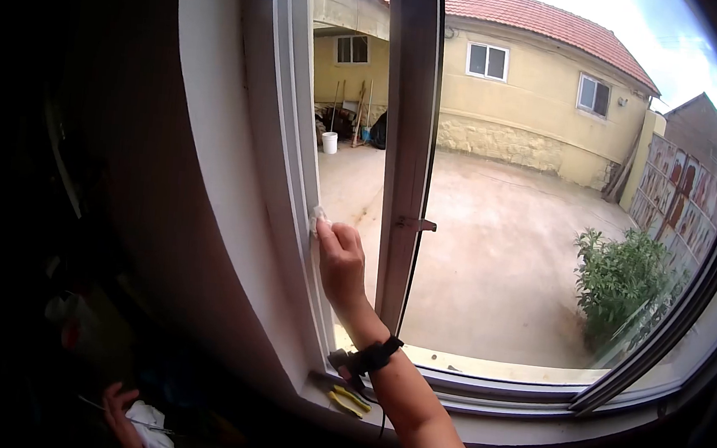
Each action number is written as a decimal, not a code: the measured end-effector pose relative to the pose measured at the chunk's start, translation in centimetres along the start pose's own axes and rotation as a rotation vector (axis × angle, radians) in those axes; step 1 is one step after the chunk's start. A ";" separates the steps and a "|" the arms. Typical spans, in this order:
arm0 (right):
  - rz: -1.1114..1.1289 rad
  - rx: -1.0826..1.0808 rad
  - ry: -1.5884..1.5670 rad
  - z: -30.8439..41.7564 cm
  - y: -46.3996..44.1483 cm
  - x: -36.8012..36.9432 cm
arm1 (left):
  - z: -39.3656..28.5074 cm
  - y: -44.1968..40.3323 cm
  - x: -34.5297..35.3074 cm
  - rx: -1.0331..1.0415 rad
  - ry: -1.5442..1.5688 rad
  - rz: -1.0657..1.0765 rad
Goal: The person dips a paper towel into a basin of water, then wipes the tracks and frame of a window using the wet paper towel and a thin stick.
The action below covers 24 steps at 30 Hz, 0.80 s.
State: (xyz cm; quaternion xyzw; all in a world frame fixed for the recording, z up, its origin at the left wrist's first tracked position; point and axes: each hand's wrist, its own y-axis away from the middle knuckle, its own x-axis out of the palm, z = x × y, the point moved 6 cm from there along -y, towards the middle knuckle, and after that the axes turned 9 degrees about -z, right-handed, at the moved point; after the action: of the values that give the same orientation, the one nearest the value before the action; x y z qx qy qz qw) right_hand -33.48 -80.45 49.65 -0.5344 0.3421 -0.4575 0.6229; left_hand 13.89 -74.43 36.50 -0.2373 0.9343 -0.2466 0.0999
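Observation:
My right hand reaches up to the left side of the window frame. Its fingers pinch a small whitish wad, a tissue or cloth, pressed against the frame's inner edge. A black strap with a small device and a cable is around that wrist. Low in the dark lower left, my left hand has a crumpled white tissue or cloth in it. A thin, light rod-like thing shows by those fingers; its kind is unclear. Yellow-handled pliers lie on the sill below my right forearm.
A sliding sash with a dark upright and a small latch stands right of my hand. The windowsill runs along the bottom. Outside are a concrete yard, a green bush and a yellow building. The room's left side is dark.

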 end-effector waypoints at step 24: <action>0.519 0.338 0.037 -2.3 12.3 -0.8 | 0.0 -1.2 2.2 -0.025 -0.027 0.018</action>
State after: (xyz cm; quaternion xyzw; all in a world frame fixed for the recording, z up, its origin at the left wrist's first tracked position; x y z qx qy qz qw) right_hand -33.35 -80.36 37.11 -0.3098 0.3976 -0.3430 0.7927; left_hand 12.45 -76.50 36.93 -0.2334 0.9379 -0.2309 0.1120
